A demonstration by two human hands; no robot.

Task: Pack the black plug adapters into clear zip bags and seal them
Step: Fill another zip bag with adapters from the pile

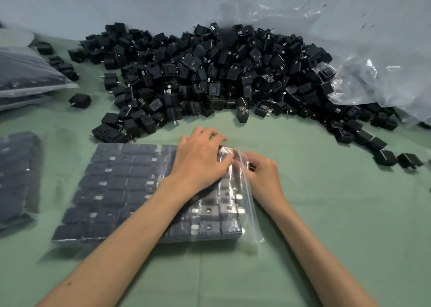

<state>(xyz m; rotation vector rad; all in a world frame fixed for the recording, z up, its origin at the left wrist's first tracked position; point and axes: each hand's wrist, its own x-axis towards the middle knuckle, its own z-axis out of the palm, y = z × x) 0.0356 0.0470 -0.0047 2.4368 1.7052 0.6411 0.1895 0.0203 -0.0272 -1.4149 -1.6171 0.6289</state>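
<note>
Packed bag (247,204), not yet sealed
Left hand (200,161) curls over its far corner; right hand (262,175) pinches the mouth (plugs (109,185) in rows)

No lettering is readable on the plug adapters (210,73) or the zip bag (112,190)
</note>
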